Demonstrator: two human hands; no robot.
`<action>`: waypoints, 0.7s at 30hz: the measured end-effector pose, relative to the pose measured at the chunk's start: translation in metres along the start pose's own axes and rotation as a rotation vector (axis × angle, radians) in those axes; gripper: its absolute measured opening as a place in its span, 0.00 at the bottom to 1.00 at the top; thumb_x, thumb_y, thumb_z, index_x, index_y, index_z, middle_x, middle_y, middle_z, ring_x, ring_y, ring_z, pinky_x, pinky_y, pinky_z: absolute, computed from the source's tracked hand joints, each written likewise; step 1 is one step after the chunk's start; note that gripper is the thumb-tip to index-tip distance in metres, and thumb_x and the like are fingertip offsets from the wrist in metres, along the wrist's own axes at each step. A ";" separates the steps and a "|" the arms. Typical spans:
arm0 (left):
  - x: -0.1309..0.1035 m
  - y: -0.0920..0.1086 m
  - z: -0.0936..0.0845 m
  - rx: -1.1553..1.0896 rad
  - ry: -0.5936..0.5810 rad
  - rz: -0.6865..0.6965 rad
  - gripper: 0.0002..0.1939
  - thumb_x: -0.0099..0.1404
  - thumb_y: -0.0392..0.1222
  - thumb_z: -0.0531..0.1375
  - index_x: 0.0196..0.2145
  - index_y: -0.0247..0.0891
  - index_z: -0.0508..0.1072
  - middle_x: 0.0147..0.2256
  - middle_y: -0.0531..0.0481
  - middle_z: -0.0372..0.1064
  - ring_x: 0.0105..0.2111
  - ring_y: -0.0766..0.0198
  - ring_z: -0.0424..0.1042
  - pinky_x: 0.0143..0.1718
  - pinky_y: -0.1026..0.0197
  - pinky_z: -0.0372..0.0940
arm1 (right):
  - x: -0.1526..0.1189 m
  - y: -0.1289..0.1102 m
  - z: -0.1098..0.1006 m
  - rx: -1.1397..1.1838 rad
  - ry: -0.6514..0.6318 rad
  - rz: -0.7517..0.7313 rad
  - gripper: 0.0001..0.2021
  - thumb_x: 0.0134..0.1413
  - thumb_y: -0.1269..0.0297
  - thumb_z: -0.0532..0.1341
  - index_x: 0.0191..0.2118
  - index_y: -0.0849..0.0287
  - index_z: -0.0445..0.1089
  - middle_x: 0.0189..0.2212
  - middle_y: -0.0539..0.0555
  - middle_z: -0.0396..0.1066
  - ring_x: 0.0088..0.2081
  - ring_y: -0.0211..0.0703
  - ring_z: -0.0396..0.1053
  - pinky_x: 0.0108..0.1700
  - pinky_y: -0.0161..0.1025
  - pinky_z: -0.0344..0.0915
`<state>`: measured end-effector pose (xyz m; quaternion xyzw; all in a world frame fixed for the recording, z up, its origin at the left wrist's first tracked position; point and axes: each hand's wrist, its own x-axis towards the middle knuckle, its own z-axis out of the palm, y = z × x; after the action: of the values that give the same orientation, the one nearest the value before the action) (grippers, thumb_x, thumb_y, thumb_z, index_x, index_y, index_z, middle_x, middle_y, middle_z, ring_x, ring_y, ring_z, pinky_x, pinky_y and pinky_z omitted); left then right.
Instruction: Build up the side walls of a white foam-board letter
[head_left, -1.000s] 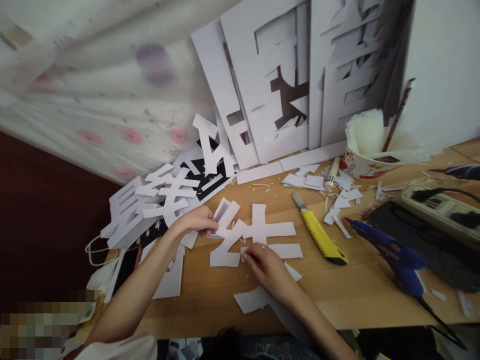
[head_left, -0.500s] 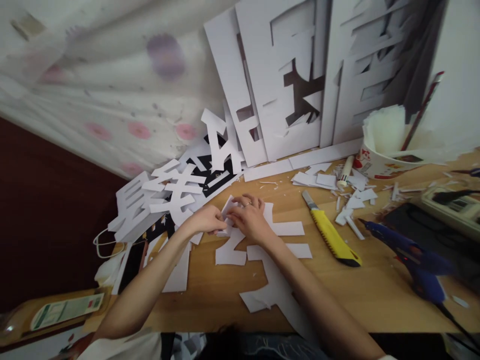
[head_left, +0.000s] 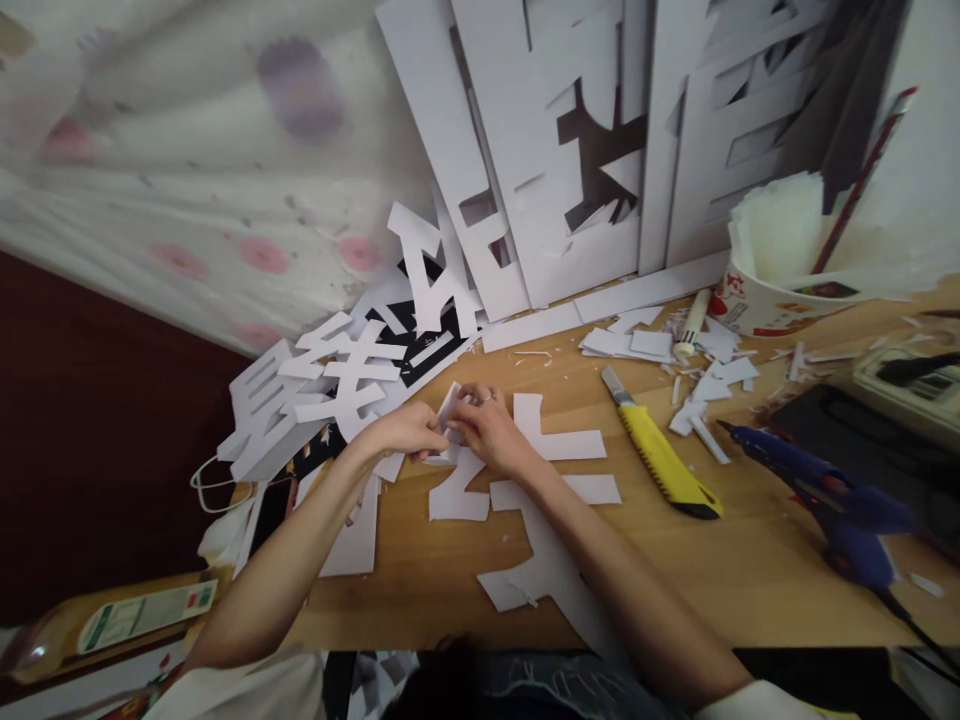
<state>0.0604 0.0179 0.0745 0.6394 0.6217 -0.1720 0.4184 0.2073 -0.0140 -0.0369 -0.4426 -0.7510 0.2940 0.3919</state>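
My left hand is closed, its fingers pinching the lower left side of a small white foam-board piece. From the other side my right hand, a ring on one finger, grips the same piece with curled fingers. Part of the piece is hidden by both hands. Below them on the wooden table lies a white cut-out character stroke. A larger white cut-out runs under my right forearm, and another branched white cut-out lies to the right of my right hand.
A yellow utility knife lies right of the hands, blade out. Further right is a blue glue gun. A paper tub holds glue sticks and a pencil. Cut white boards lean at the back; cut-out characters pile up left. A bottle lies lower left.
The view has shifted slightly. Both hands stay together on the small white piece, with the right fingers a little more bunched along its edge. The knife and glue gun remain in place.
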 end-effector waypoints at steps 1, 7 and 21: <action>0.000 0.000 0.000 -0.005 -0.002 -0.002 0.11 0.47 0.35 0.57 0.11 0.39 0.61 0.11 0.55 0.61 0.15 0.70 0.58 0.19 0.66 0.53 | -0.001 0.001 -0.001 0.008 0.000 0.000 0.07 0.66 0.68 0.59 0.38 0.59 0.74 0.55 0.57 0.65 0.58 0.51 0.60 0.58 0.54 0.61; 0.005 -0.006 0.000 -0.031 0.001 0.000 0.08 0.47 0.38 0.58 0.13 0.39 0.65 0.12 0.55 0.63 0.15 0.69 0.61 0.20 0.66 0.57 | -0.009 0.009 -0.008 0.025 -0.060 -0.070 0.16 0.60 0.76 0.61 0.49 0.49 0.73 0.62 0.56 0.59 0.60 0.52 0.56 0.60 0.54 0.59; 0.000 -0.002 0.000 -0.065 -0.016 0.002 0.08 0.45 0.39 0.58 0.12 0.39 0.65 0.11 0.56 0.61 0.15 0.69 0.59 0.20 0.66 0.55 | -0.012 0.014 -0.014 0.063 -0.099 -0.108 0.27 0.54 0.85 0.57 0.52 0.48 0.72 0.64 0.57 0.57 0.62 0.52 0.54 0.61 0.54 0.58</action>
<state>0.0582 0.0183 0.0737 0.6248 0.6230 -0.1565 0.4439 0.2285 -0.0174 -0.0445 -0.3739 -0.7825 0.3178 0.3832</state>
